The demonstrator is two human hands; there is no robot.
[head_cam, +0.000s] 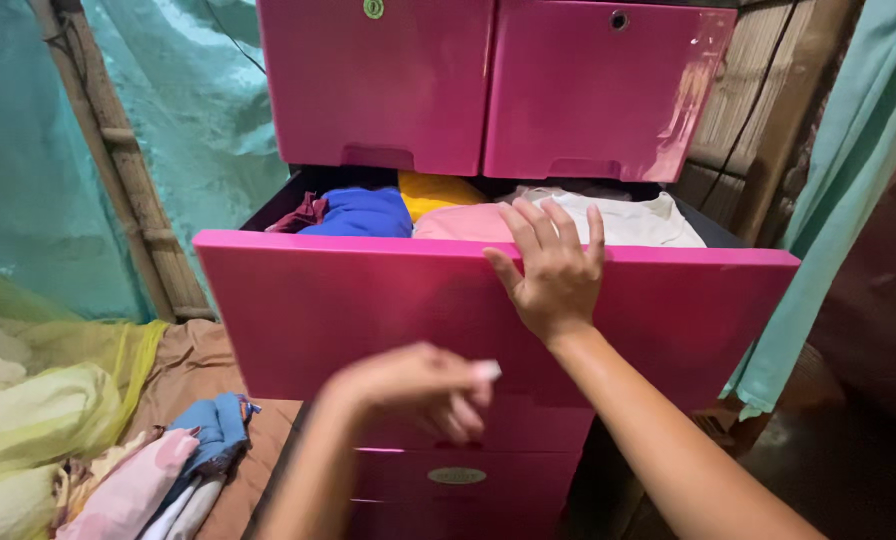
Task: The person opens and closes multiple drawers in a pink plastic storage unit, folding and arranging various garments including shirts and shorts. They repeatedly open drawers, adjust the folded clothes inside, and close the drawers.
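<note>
A pink plastic chest of drawers stands in front of me with one wide drawer (348, 310) pulled out. Inside lie folded clothes: a blue piece (363, 212), a yellow one (433, 190), a pale pink one (458, 224) and a white one (638, 220). My right hand (553, 270) rests on the drawer's top front edge, fingers spread over the rim. My left hand (418, 390) hangs blurred in front of the drawer face, fingers curled, with a small white bit at the fingertips that I cannot identify.
Two shut pink drawers (488, 85) sit above, more below (458, 475). A pile of clothes (158, 470) lies on a brown sheet at lower left. Green netting (38, 180) and a bamboo pole (128, 180) stand left, a teal curtain (848, 200) right.
</note>
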